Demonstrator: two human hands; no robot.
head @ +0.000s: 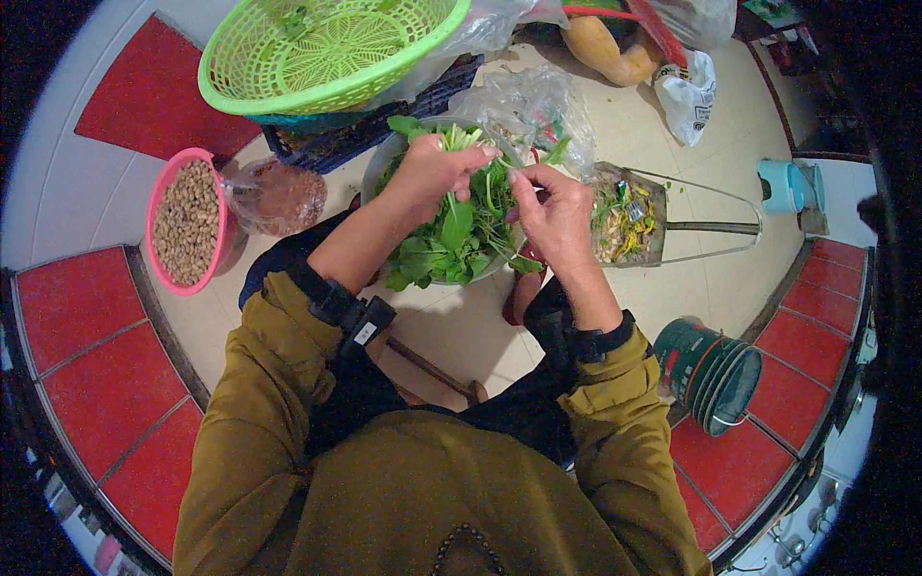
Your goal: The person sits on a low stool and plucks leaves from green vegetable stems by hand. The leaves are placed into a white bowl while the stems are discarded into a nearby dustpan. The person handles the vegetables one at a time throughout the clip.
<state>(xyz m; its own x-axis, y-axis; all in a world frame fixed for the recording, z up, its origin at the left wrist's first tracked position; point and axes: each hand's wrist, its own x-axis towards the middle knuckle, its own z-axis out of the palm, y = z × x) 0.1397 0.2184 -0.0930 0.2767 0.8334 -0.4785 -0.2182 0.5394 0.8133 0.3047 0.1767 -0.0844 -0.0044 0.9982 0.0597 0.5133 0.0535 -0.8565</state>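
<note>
My left hand (432, 173) is closed around a bunch of pale green stems (459, 137), whose cut-looking ends stick up past the thumb. Leaves hang below that fist. Just to its right, my right hand (555, 209) pinches thumb and forefinger together on what looks like a thin green stem; the fingers partly hide it. Both hands are above a translucent bowl (372, 165) between my knees. Leafy greens (432, 259) fill the bowl and spill over its near rim.
Left stand a pink tub of peanuts (187, 223) and a plastic bag (284, 198) of reddish contents. A green basket (338, 50) rests on a dark crate (317, 140). Rightward are a dustpan of scraps (627, 223) and green buckets (706, 374); a squash (609, 54) lies beyond.
</note>
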